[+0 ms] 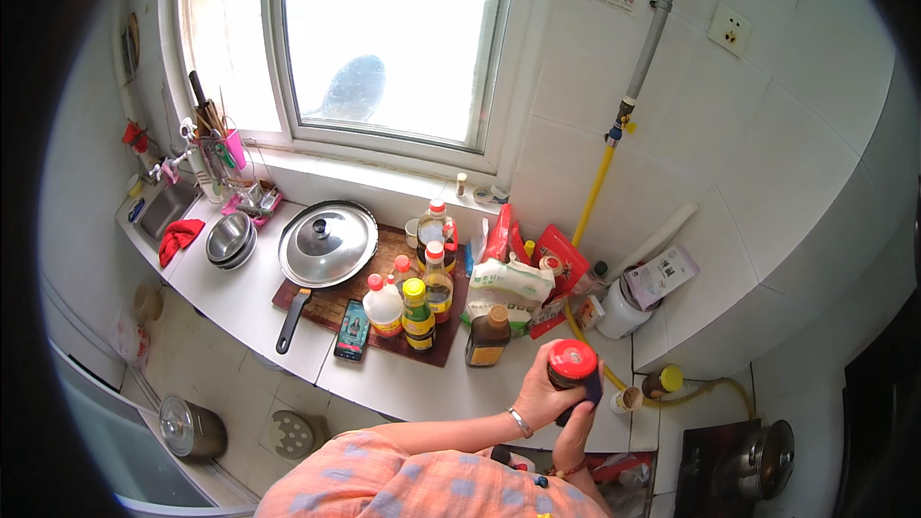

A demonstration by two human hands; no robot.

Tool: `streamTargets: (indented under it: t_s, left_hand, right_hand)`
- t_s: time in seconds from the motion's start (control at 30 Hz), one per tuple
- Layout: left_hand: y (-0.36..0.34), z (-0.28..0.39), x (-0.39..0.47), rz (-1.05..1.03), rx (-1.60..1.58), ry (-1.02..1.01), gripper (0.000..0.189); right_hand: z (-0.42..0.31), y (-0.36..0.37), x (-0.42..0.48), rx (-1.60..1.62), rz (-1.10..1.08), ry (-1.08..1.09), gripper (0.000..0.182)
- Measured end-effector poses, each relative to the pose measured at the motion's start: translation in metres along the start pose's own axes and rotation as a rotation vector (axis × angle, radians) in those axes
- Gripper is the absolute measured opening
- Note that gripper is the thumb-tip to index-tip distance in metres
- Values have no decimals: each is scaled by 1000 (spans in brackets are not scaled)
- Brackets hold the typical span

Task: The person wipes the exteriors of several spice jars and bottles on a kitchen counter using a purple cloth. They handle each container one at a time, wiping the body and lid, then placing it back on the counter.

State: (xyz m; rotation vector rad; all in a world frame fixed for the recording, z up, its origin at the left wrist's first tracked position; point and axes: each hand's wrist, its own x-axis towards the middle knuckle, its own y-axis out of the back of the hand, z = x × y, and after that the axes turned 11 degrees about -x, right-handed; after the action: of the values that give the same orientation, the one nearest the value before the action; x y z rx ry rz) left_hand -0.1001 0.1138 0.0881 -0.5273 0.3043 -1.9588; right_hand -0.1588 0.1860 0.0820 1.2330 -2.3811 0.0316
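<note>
A dark glass jar with a red lid (573,360) is held upright over the counter's front edge. My left hand (541,388), with a silver bracelet at the wrist, wraps around the jar's near side. From below and to the right, my right hand (578,424) grips it too, with a dark purple cloth or wrapper (593,387) between hand and jar; its fingers are partly hidden. Just left of the hands stands a brown bottle with a tan cap (488,337). A small open tub (627,399) and a jar with a yellow lid (663,381) are to the right.
Several condiment bottles (418,316) stand on a wooden board (316,308), beside a lidded frying pan (327,244) and a phone (352,331). Bags (507,291) and a white canister (624,311) line the wall. A yellow hose (691,397) runs towards the stove with a steel pot (766,459).
</note>
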Motion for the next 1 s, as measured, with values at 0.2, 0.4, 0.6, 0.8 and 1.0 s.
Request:
streamTargets:
  t_s: [0.2, 0.4, 0.6, 0.8, 1.0]
  left_hand:
    - [8, 13, -1, -91, 127, -7, 72]
    - [15, 30, -4, -188, 136, 43, 76]
    - [14, 19, -12, -460, 110, -87, 75]
    - [30, -7, -17, -524, 208, -78, 69]
    - [44, -27, -29, -610, 173, 156, 77]
  right_hand:
    - [12, -1, -2, 445, 43, -288, 53]
    - [39, -5, -6, 788, 25, -532, 41]
    - [59, -18, -31, 871, 17, -676, 41]
    - [43, -10, -49, -392, -207, -205, 43]
    - [74, -15, -94, 1096, 225, -968, 29]
